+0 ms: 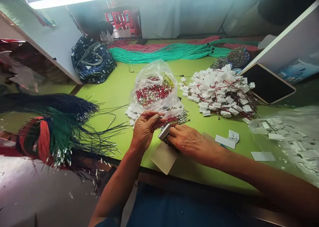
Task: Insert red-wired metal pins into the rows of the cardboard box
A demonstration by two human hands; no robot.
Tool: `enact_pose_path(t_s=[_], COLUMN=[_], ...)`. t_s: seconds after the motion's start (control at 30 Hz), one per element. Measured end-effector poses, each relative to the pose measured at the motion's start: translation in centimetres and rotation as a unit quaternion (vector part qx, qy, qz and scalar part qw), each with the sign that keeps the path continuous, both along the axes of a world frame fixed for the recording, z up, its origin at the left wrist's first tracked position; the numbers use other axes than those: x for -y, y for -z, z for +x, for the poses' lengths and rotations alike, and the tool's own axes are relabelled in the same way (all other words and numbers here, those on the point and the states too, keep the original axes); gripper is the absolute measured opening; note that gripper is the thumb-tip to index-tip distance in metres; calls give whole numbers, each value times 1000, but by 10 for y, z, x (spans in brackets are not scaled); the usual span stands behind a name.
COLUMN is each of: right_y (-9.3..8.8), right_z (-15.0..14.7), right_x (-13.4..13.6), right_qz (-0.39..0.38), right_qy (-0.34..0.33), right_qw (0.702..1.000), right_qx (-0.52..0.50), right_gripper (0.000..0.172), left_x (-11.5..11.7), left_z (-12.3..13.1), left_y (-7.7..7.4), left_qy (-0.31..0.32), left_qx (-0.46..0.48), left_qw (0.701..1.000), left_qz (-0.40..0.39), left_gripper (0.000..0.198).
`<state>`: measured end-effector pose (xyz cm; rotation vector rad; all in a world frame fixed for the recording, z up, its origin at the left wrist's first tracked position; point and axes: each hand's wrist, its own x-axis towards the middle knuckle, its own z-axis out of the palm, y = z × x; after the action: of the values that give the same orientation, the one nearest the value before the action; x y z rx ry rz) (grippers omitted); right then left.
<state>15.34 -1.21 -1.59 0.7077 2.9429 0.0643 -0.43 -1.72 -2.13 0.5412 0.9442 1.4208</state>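
Note:
My left hand (pixel 146 127) pinches a thin red cord (pixel 149 114) with a metal end, just in front of a clear plastic bag (pixel 156 87) full of red cords. My right hand (pixel 188 141) lies palm down over a small stack of white cards (pixel 164 132), its fingers curled round them. The two hands almost touch above the green table (pixel 117 87). A beige card (pixel 163 158) lies under my right wrist at the table's front edge.
A heap of white tagged cords (pixel 220 92) lies right of the bag. Green and red cord bundles (pixel 169 51) run along the back. Dark cords (pixel 62 124) spill off the left edge. A tablet (pixel 266 84) leans at right, a dark bag (pixel 92 59) sits back left.

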Motion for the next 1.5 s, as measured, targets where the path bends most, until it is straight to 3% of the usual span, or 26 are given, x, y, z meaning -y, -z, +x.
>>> enact_pose_path(t_s=[0.13,0.33,0.43,0.5,0.57,0.7,0.77,0.83,1.1,1.33,1.5], right_y=[0,13,12,5,-4,-19,-21,-18,-3,-3,-1], right_z=[1,1,8,15,21,26,25,21,7,6,6], right_x=[-2,-5,-7,-8,-9,-14,-17,-21,-23,-24,-25], right_qz=[16,48,11,-58,-154,-323,-341,-312,-144,-141,-142], right_qy=[2,-21,-15,6,46,128,142,139,115,135,128], right_qw=[1000,994,986,974,945,852,814,798,831,819,830], right_qx=[-7,-94,-165,-221,-284,-391,-447,-497,-525,-539,-524], right_gripper=[18,18,17,15,13,7,7,10,14,11,10], left_x=[1,2,3,3,3,3,2,2,0,0,0], left_z=[1,1,1,3,4,5,5,5,6,6,7], left_y=[-1,-1,0,1,1,1,1,2,5,7,6], left_qy=[21,29,31,31,30,29,26,20,18,1,7], left_qx=[27,35,30,31,35,50,59,65,83,93,79], left_qw=[999,998,998,998,998,996,995,995,994,992,994], left_qz=[-31,-51,-44,-38,-41,-65,-74,-79,-67,-81,-69], left_gripper=[32,29,28,28,28,25,22,20,14,18,26])
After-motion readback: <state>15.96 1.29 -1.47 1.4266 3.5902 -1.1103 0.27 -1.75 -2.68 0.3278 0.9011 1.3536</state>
